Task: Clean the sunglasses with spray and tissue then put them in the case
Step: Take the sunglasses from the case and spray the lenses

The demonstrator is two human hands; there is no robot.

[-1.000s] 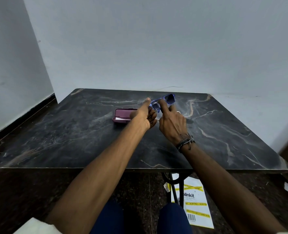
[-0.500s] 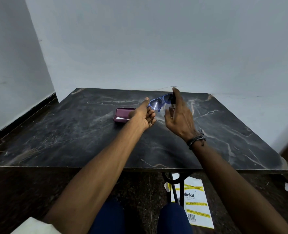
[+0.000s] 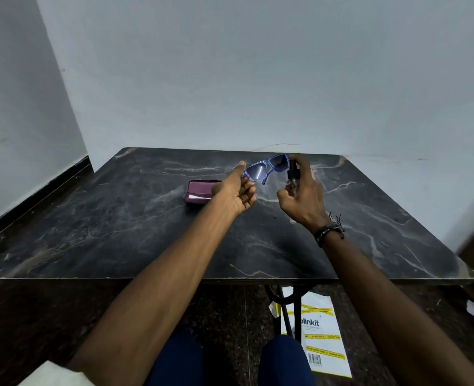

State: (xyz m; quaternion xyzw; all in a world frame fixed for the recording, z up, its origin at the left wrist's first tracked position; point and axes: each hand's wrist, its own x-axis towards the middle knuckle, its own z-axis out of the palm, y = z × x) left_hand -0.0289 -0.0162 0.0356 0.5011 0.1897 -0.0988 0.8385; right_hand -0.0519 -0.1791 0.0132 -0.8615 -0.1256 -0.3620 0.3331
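Holding the sunglasses (image 3: 268, 169) up over the far middle of the desk (image 3: 119, 232), left hand (image 3: 236, 192) pinches the frame's left end between thumb and curled fingers. Blue translucent frame, dark lenses, front tilted toward the camera, left lens catching a bright glare. One temple arm hangs down below the frame near its middle.

Right hand (image 3: 304, 196) is raised just right of the glasses, fingers wrapped round a small spray bottle (image 3: 291, 174): dark cap on top, clear body below, mostly hidden by the fingers. A finger sits over the top of the cap; cannot tell if it is pressing. Nozzle end is just beside the right lens, touching or not I cannot tell. No visible mist.

Case (image 3: 199, 192), maroon, lies open on the desk, left of the left hand, partly covered by that wrist. Something white shows inside it; cannot tell if it is tissue or lining.

Desk top is dark marble with pale veins, pushed against a pale wall (image 3: 258, 79). Right wrist wears a dark beaded bracelet (image 3: 329, 231) with loose thread ends.

Under the near desk edge: black metal desk leg (image 3: 284, 307), and a white paper bag (image 3: 322, 341) on the floor with yellow tape stripes, a barcode and "blinkit" print. Knees in dark blue trousers (image 3: 283, 360) at the bottom edge.
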